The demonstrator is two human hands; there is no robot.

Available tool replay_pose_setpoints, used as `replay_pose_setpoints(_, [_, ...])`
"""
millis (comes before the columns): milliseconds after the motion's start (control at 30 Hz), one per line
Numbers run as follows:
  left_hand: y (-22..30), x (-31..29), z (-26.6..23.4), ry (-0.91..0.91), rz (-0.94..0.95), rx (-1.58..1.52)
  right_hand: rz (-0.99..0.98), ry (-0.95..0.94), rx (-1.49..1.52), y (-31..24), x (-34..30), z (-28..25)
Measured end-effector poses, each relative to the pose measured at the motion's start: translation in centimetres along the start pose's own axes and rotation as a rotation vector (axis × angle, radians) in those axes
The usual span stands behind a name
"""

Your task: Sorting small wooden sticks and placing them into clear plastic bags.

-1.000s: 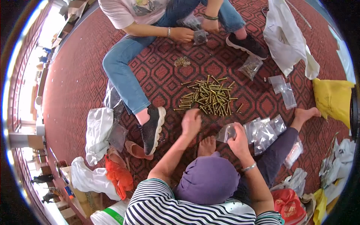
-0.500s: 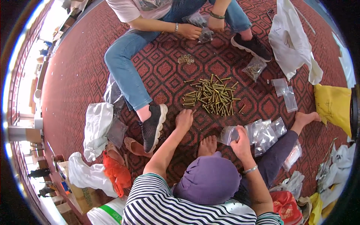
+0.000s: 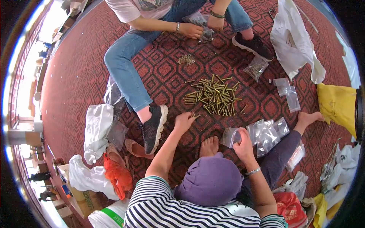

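Observation:
A heap of long brass-coloured screws lies on the patterned carpet in front of me. Just short of its left side, my left hand is closed on a few screws, whose ends stick out past the fingertips. My right hand pinches the edge of a clear plastic bag near my bare foot. More clear bags are spread along my right leg. Whether anything is in the held bag cannot be made out.
Opposite sits another person, whose hands hold small clear bags. Pale rings lie beyond the heap. A filled clear bag, a white sack and a yellow sack are to the right; a black shoe is at left.
My left hand has drawn back slightly to the left, and screws now show between its fingers. My right hand stays on the bag. The other person's hands have barely moved.

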State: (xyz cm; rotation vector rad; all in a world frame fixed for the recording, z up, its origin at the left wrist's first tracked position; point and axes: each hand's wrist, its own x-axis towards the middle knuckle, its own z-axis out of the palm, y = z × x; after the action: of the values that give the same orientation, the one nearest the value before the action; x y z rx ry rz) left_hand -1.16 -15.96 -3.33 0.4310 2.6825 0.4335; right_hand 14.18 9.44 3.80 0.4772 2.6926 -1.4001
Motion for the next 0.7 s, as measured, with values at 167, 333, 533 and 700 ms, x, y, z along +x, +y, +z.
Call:
replay_pose_setpoints(167, [-0.5,-0.9,-1.1,-0.158,-0.256,-1.644,-0.063,0.028,-0.051,0.0,-0.1,-0.1])
replay_pose_setpoints(333, [-1.0,2.1,-1.8,-0.121,-0.373,-1.876,-0.021,0.015,-0.041,-0.5,0.1,0.0])
replay_pose_setpoints(533, [-0.2,4.3,-2.4,0.056,-0.371,-1.348,-0.030,0.014,-0.040,-0.1,0.0,-0.2])
replay_pose_setpoints(700, [-1.4,4.5,-0.8,0.094,-0.209,-0.945,-0.033,0.017,-0.030,0.0,0.2,-0.2])
